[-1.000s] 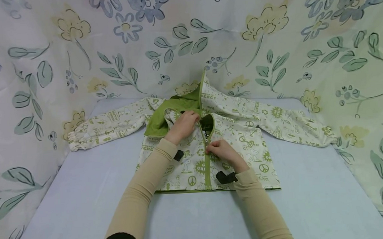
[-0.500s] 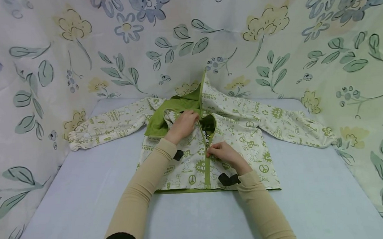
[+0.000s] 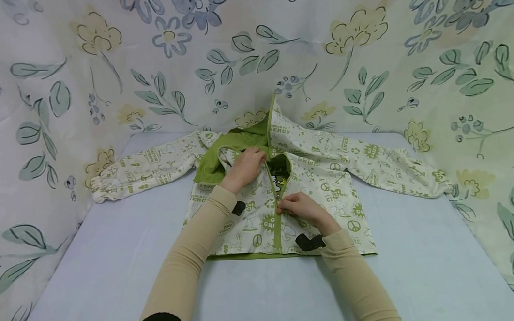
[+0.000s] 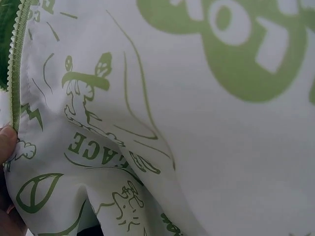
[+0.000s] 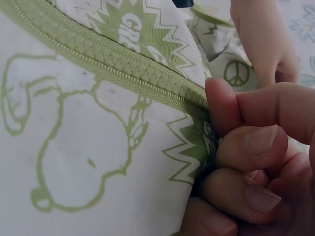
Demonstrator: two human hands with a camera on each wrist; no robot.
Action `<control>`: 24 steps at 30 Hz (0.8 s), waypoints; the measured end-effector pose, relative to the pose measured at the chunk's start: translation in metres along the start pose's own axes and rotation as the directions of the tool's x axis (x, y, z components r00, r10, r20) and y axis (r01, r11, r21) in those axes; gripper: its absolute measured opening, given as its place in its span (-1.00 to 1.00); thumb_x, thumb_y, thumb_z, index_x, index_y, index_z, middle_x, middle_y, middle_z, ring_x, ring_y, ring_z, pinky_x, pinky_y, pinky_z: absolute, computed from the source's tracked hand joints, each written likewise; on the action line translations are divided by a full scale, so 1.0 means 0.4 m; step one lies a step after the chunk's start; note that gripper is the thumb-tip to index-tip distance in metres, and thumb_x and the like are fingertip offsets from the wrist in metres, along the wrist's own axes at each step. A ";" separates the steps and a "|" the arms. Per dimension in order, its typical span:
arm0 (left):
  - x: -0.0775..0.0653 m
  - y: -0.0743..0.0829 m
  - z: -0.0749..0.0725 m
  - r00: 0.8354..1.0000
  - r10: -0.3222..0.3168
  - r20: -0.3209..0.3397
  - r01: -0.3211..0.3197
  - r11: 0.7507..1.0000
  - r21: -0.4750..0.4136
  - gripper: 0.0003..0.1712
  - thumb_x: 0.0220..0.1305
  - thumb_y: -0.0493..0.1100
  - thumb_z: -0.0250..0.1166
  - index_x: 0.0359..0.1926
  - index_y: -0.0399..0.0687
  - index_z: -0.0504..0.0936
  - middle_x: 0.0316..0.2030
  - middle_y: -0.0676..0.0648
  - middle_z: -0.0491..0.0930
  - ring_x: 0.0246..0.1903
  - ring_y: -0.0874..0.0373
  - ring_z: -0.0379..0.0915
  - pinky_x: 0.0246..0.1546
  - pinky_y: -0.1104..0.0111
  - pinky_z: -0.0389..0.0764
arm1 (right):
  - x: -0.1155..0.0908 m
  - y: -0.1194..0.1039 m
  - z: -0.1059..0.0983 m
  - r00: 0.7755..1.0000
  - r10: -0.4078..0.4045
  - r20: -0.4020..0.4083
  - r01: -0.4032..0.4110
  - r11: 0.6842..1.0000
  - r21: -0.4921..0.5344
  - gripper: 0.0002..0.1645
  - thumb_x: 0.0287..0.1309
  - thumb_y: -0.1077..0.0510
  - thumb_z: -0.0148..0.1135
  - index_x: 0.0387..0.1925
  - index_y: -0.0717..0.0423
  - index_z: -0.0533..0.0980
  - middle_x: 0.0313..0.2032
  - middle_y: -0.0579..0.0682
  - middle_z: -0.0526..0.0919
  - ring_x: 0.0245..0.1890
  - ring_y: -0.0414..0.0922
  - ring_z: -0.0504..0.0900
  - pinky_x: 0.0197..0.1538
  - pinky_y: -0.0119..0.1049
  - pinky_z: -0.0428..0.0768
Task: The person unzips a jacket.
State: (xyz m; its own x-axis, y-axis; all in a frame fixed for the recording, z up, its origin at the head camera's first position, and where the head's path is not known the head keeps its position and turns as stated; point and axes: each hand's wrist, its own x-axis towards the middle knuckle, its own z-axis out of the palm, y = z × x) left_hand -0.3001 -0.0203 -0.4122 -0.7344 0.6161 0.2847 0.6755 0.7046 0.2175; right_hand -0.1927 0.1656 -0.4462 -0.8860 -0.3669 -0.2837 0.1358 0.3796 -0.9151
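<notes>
Midway down the zipper [image 3: 278, 229], the right hand [image 3: 305, 209] pinches it, pull tab probably hidden there; higher up, the left hand [image 3: 245, 167] grips its edge. Jacket [image 3: 328, 181] spread either side: zipper's top parted, lower stretch left joined.

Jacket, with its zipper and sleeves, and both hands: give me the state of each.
Jacket: lying front up
Zipper: partly open, joined toward the hem
Sleeves: stretched out to either side
Left hand: grips the jacket beside the zipper's open top
Right hand: pinches at the zipper
</notes>
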 end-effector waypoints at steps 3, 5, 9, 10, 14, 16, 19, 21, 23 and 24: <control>-0.001 0.000 0.000 1.000 -0.003 -0.005 0.003 1.000 -0.005 -0.86 0.21 -0.28 0.05 -0.23 -0.12 0.52 -0.31 -0.04 0.42 -0.20 0.13 0.33 -0.19 0.40 0.39 | -0.001 0.002 -0.003 0.999 -0.023 0.036 0.023 1.000 0.010 -0.64 0.20 0.13 -0.03 -0.37 0.37 0.55 -0.82 -0.10 0.17 -0.76 -0.18 0.06 -0.58 -0.36 0.14; -0.001 0.000 -0.001 1.000 -0.004 -0.008 0.004 1.000 -0.012 -0.85 0.21 -0.28 0.04 -0.23 -0.12 0.52 -0.30 -0.04 0.42 -0.21 0.13 0.33 -0.19 0.40 0.39 | -0.001 0.004 -0.004 0.998 -0.036 0.054 0.035 0.999 0.018 -0.64 0.21 0.17 -0.05 -0.36 0.41 0.53 -0.82 -0.09 0.16 -0.76 -0.17 0.05 -0.58 -0.35 0.13; -0.001 0.000 -0.002 1.000 0.002 -0.015 -0.003 1.000 -0.020 -0.84 0.21 -0.29 0.05 -0.22 -0.15 0.52 -0.30 -0.05 0.43 -0.21 0.12 0.33 -0.19 0.40 0.39 | -0.004 0.006 -0.002 0.998 -0.025 0.052 0.024 1.000 0.012 -0.65 0.21 0.16 -0.06 -0.40 0.36 0.55 -0.83 -0.09 0.17 -0.77 -0.18 0.05 -0.60 -0.37 0.13; -0.001 0.000 -0.002 1.000 0.005 -0.016 -0.006 1.000 -0.021 -0.84 0.21 -0.29 0.05 -0.21 -0.16 0.52 -0.30 -0.05 0.43 -0.21 0.12 0.33 -0.19 0.40 0.39 | -0.005 0.005 -0.001 0.999 -0.017 0.044 0.017 1.000 0.008 -0.65 0.21 0.14 -0.05 -0.41 0.33 0.56 -0.83 -0.09 0.17 -0.77 -0.18 0.05 -0.61 -0.38 0.13; 0.000 -0.002 0.000 1.000 0.011 -0.019 -0.011 1.000 -0.024 -0.83 0.21 -0.30 0.05 -0.21 -0.17 0.52 -0.31 -0.04 0.42 -0.23 0.13 0.32 -0.20 0.41 0.38 | -0.009 0.006 0.003 1.000 -0.004 0.025 0.004 1.000 -0.013 -0.65 0.19 0.09 -0.03 -0.45 0.25 0.57 -0.82 -0.09 0.18 -0.77 -0.18 0.04 -0.64 -0.39 0.12; -0.001 -0.004 0.001 1.000 0.008 -0.018 -0.009 1.000 -0.027 -0.84 0.21 -0.30 0.04 -0.22 -0.16 0.52 -0.32 -0.04 0.41 -0.23 0.14 0.31 -0.20 0.41 0.38 | -0.010 0.008 0.004 1.000 -0.003 0.023 0.003 1.000 -0.015 -0.65 0.18 0.08 -0.02 -0.46 0.24 0.57 -0.81 -0.09 0.19 -0.77 -0.18 0.05 -0.64 -0.40 0.12; 0.000 -0.005 0.002 1.000 0.001 -0.015 -0.002 0.999 -0.034 -0.83 0.21 -0.31 0.03 -0.22 -0.16 0.53 -0.31 -0.04 0.41 -0.22 0.13 0.31 -0.20 0.41 0.38 | -0.010 0.014 0.004 1.000 -0.015 0.027 0.015 1.000 -0.016 -0.66 0.17 0.09 -0.01 -0.47 0.24 0.57 -0.81 -0.09 0.19 -0.77 -0.18 0.05 -0.65 -0.41 0.12; -0.001 -0.005 0.002 1.000 -0.003 -0.015 0.002 0.999 -0.032 -0.83 0.21 -0.31 0.03 -0.22 -0.16 0.53 -0.30 -0.04 0.42 -0.21 0.13 0.32 -0.19 0.41 0.38 | -0.010 0.016 0.005 1.000 -0.014 0.028 0.014 1.000 -0.013 -0.66 0.16 0.08 0.00 -0.48 0.24 0.57 -0.80 -0.09 0.20 -0.77 -0.18 0.06 -0.65 -0.42 0.12; -0.001 -0.005 0.002 1.000 -0.003 -0.018 0.002 0.999 -0.034 -0.82 0.21 -0.32 0.03 -0.21 -0.17 0.53 -0.30 -0.05 0.42 -0.21 0.13 0.32 -0.19 0.40 0.38 | -0.011 0.018 0.005 0.999 -0.019 0.028 0.019 1.000 -0.008 -0.66 0.16 0.08 0.00 -0.48 0.23 0.57 -0.81 -0.09 0.19 -0.77 -0.18 0.06 -0.66 -0.42 0.12; -0.001 -0.005 0.002 1.000 -0.001 -0.021 0.000 0.999 -0.034 -0.83 0.21 -0.32 0.04 -0.21 -0.17 0.53 -0.30 -0.05 0.43 -0.21 0.12 0.33 -0.19 0.40 0.38 | -0.010 0.019 0.005 0.999 -0.018 0.028 0.018 1.000 -0.003 -0.66 0.16 0.08 0.00 -0.48 0.23 0.57 -0.82 -0.09 0.19 -0.77 -0.18 0.06 -0.66 -0.42 0.12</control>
State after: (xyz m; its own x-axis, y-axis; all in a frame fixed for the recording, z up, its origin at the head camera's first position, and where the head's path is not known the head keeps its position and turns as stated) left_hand -0.3013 -0.0215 -0.4134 -0.7334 0.6078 0.3044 0.6771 0.6925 0.2489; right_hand -0.1870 0.1682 -0.4524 -0.8753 -0.3974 -0.2755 0.1188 0.3756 -0.9192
